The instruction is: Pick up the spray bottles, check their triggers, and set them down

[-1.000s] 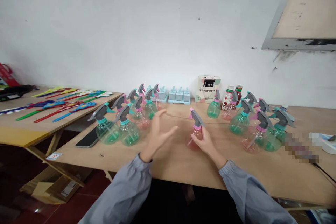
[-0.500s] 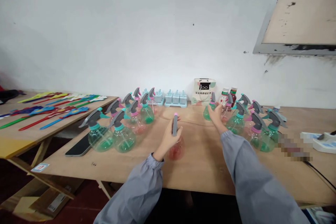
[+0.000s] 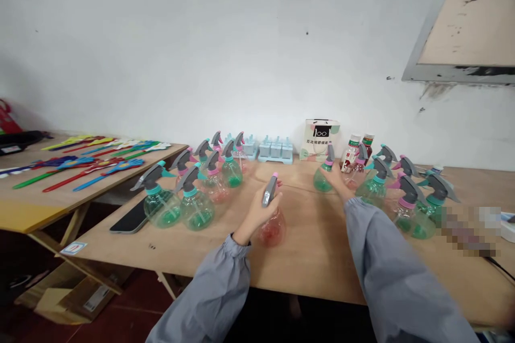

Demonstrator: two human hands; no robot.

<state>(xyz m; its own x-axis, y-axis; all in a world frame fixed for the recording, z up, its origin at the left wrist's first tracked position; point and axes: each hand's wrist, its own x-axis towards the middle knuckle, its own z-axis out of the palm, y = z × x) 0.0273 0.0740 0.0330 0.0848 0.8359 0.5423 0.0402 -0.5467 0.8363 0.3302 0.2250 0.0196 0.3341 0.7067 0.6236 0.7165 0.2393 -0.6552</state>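
My left hand (image 3: 263, 208) is closed around the neck of a red spray bottle (image 3: 272, 229), near the middle of the table's front. That bottle has a grey and pink spray head and leans a little. Farther back, my right hand (image 3: 337, 178) has its fingers at the neck of a green spray bottle (image 3: 322, 181) with a pink collar and grey head. Part of its grip is hidden. On the left stands a group of green and red spray bottles (image 3: 197, 214). Another group of spray bottles (image 3: 372, 188) stands beside my right forearm.
A black phone (image 3: 129, 218) lies behind the left bottles. Pale blue ice-pop moulds (image 3: 276, 150), a printed box (image 3: 321, 139) and two drink bottles (image 3: 351, 153) line the wall. Colourful hand-shaped sticks (image 3: 96, 171) cover the left table. A blurred-out item (image 3: 466, 230) with a cable lies right.
My right hand has come in closer around the green bottle's neck. The red bottle in my left hand has tilted slightly. The whole view has shifted a little.
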